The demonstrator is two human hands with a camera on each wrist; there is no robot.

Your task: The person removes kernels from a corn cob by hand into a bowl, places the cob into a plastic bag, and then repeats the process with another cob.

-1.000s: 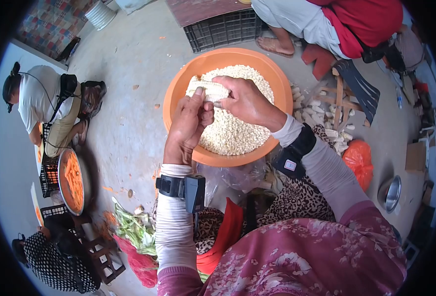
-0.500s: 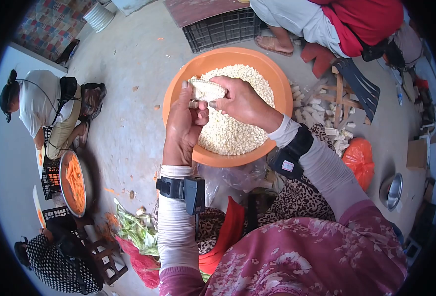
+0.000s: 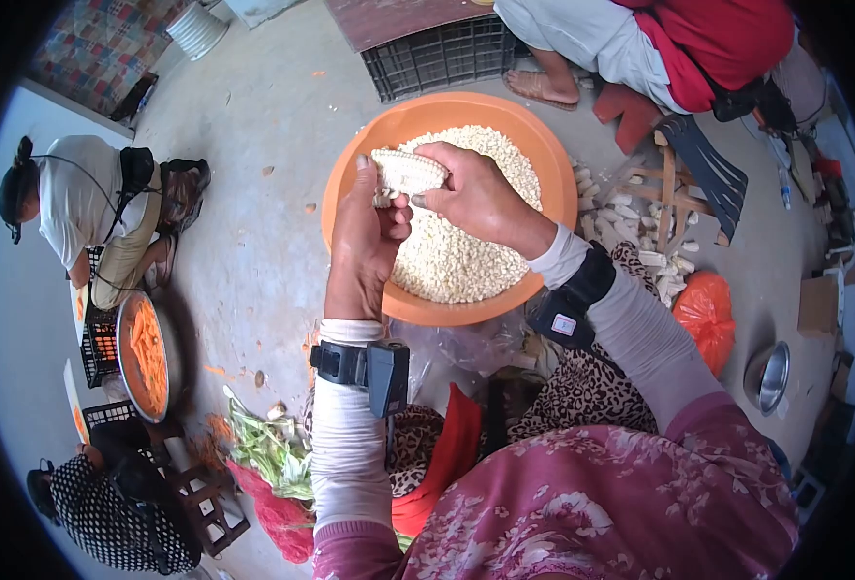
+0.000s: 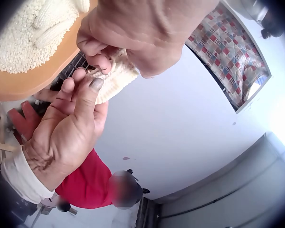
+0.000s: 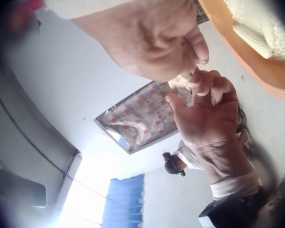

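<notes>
Cob [image 3: 408, 171] pinched between left hand [image 3: 362, 246] and right hand [image 3: 478, 200] over basin [image 3: 447, 109].

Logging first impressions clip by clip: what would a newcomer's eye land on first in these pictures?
First comes the big orange basin in the middle of the head view, heaped with pale corn kernels. Over it, the left hand and the right hand both hold a corn cob. At the far left, a pan of orange carrot pieces sits on the floor.
</notes>
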